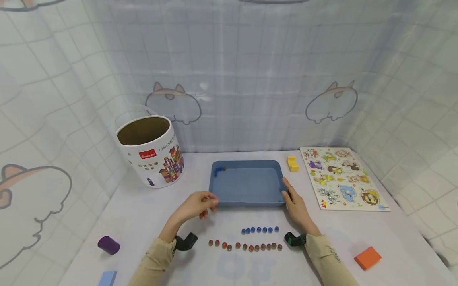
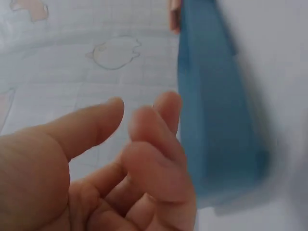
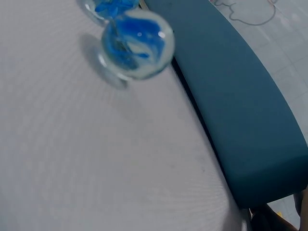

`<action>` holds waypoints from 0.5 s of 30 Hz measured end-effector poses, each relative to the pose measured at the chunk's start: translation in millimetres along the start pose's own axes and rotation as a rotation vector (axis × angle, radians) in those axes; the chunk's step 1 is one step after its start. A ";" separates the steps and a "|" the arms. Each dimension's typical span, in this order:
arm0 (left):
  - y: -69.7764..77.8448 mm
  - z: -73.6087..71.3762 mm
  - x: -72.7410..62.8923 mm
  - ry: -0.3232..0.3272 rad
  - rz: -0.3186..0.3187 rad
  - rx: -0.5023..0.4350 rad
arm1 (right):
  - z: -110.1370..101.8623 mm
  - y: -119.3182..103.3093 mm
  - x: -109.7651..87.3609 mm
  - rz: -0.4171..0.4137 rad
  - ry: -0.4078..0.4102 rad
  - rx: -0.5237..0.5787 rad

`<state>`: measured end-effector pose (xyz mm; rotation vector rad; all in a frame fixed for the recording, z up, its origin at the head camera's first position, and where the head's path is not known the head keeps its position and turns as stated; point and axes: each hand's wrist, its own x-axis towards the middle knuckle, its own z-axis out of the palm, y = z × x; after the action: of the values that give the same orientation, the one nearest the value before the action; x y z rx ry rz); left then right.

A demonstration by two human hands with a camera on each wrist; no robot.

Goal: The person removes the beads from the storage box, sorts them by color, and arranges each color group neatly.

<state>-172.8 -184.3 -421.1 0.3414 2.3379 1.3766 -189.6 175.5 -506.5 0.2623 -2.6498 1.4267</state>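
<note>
A shallow blue tray (image 1: 247,203) lies on the white table, with a few small blue marbles (image 1: 217,171) and a brownish one in its far left corner. At the tray's front left corner is my left hand (image 1: 198,203); its thumb and loosely bent fingers are apart with nothing between them. My right hand (image 1: 296,204) holds the right edge near the front corner, thumb at the rim; its fingers are partly hidden. In front of the tray lie a row of blue marbles (image 1: 259,229) and a longer row of reddish-brown marbles (image 1: 251,248). Two blue-and-clear marbles (image 3: 137,44) show large in the right wrist view.
A white block bucket (image 1: 154,159) stands at the back left. To the right are a yellow block (image 1: 292,163), an animal puzzle board (image 1: 343,178) and an orange block (image 1: 367,257). A purple cylinder (image 1: 109,245) and a light blue block (image 1: 107,278) lie at the left.
</note>
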 end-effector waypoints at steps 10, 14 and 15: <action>30.5 0.7 107.6 0.295 -0.135 -0.038 | -0.1 -0.8 0.4 -0.013 -0.004 0.009; 22.5 8.4 133.1 0.405 -0.215 -0.098 | -0.2 -1.7 0.2 -0.018 0.008 0.007; 20.0 10.7 137.2 0.433 -0.237 -0.078 | -0.2 -1.6 0.0 -0.020 0.010 0.004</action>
<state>-289.6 -110.8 -438.1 -0.2786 2.5438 1.5337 -189.2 174.8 -505.1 0.2802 -2.6295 1.4231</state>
